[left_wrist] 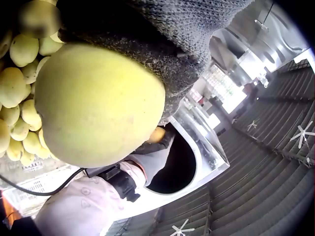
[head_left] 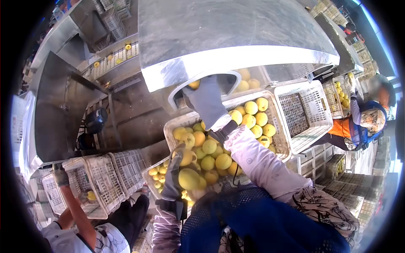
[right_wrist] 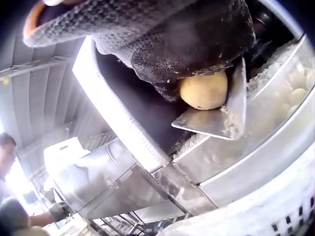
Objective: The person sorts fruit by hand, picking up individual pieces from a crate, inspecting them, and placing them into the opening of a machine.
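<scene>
My gloved left hand (head_left: 172,179) is over a white crate (head_left: 283,135) filled with yellow peaches (head_left: 209,146), its fingers curled round a peach. A large yellow-green peach (left_wrist: 101,105) sits right under the grey glove in the left wrist view. My right hand (head_left: 204,95), in a grey glove, reaches through the rounded opening (head_left: 237,80) of a steel machine. Inside, its fingers grip a smaller peach (right_wrist: 204,91) from above, against an angled metal plate (right_wrist: 211,123). The glove hides the upper part of that peach.
A white crate (head_left: 322,114) stands right of the peach crate. Steel housing (head_left: 236,25) extends over the work area. Another person (head_left: 371,114) works at the right, and one (head_left: 90,236) handles crates (head_left: 114,179) at the lower left. A conveyor (head_left: 112,61) carries a few peaches.
</scene>
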### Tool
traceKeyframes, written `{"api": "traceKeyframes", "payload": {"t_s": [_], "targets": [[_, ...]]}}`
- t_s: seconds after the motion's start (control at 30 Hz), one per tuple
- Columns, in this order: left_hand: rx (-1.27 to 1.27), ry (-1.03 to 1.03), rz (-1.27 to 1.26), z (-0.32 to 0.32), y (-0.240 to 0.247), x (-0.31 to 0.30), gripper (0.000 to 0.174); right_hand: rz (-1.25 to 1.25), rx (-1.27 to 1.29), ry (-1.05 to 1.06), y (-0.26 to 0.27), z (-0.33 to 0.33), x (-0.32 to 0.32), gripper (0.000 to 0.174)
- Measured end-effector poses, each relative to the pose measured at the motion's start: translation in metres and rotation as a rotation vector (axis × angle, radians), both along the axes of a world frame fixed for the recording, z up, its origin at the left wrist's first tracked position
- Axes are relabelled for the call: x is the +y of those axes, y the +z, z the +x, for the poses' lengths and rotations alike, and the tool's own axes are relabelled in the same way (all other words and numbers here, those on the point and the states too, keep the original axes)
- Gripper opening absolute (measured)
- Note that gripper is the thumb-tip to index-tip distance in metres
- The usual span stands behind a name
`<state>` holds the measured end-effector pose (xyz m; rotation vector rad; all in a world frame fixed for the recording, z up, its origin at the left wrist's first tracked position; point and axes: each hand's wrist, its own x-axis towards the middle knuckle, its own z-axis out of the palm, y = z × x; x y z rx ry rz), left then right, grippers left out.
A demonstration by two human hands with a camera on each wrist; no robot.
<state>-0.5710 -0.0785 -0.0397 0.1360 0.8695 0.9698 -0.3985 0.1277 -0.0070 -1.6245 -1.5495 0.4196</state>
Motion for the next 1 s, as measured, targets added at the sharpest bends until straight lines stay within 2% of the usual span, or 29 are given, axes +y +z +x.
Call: {"api": "traceKeyframes", "payload": {"t_s": [0.03, 0.07, 0.1, 0.17, 0.2, 0.23, 0.3, 0.37, 0.4, 0.47, 0.6, 0.67, 0.8, 0.87, 0.9, 0.97, 1.0], "targets": [[0.000, 0.000, 0.001, -0.001, 0.004, 0.003, 0.052, 0.026, 0.045, -0.018, 0.011, -0.002, 0.001, 0.057], [0.009, -0.013, 0.054, 0.001, 0.009, 0.009, 0.051, 0.405, -0.379, 0.137, 0.026, 0.009, -0.004, 0.044], [0.018, -0.023, 0.096, 0.004, 0.014, 0.012, 0.050, 0.396, -0.380, 0.145, 0.045, 0.018, -0.008, 0.044], [-0.076, 0.065, 0.179, 0.011, 0.024, 0.022, 0.049, -0.115, 0.422, 0.276, 0.079, 0.030, -0.024, 0.031], [-0.026, 0.053, 0.184, 0.012, 0.033, 0.026, 0.049, -0.263, 0.470, 0.325, 0.091, 0.036, -0.038, 0.037], [0.024, 0.040, 0.213, 0.011, 0.040, 0.037, 0.048, -0.424, 0.254, 0.328, 0.098, 0.040, -0.058, 0.057], [-0.007, 0.066, 0.277, 0.013, 0.028, 0.054, 0.048, -0.565, 0.335, 0.526, 0.090, 0.040, -0.113, 0.075], [-0.044, 0.077, 0.348, 0.019, 0.005, 0.065, 0.048, -0.421, 0.041, 0.710, 0.050, 0.033, -0.149, 0.085], [0.018, 0.096, 0.359, 0.023, -0.012, 0.072, 0.047, -0.412, 0.039, 0.705, 0.044, 0.032, -0.153, 0.085], [0.143, 0.140, 0.377, 0.028, -0.031, 0.080, 0.047, -0.466, 0.108, 0.559, 0.040, 0.032, -0.155, 0.091], [0.174, 0.218, 0.353, 0.040, 0.001, 0.082, 0.049, -0.349, 0.004, 0.579, 0.056, 0.038, -0.153, 0.089], [0.265, 0.362, 0.260, 0.056, 0.026, 0.084, 0.052, -0.407, -0.112, 0.544, 0.075, 0.038, -0.158, 0.079], [0.250, 0.375, 0.295, 0.050, 0.035, 0.084, 0.059, -0.416, -0.090, 0.574, 0.072, 0.043, -0.144, 0.070], [1.560, 0.292, 1.322, 0.022, 0.005, 0.080, 0.049, -0.834, 0.871, 0.484, 0.071, 0.057, -0.134, 0.055], [1.560, 0.297, 1.319, 0.026, -0.009, 0.081, 0.049, -0.835, 0.866, 0.486, 0.061, 0.054, -0.136, 0.055], [1.068, 0.250, 0.980, 0.031, -0.032, 0.077, 0.067, -0.468, 0.751, 0.437, 0.030, 0.040, -0.147, 0.042], [1.075, 0.249, 0.972, 0.031, -0.029, 0.073, 0.067, -0.537, 0.672, 0.438, 0.025, 0.043, -0.145, 0.046]]}}
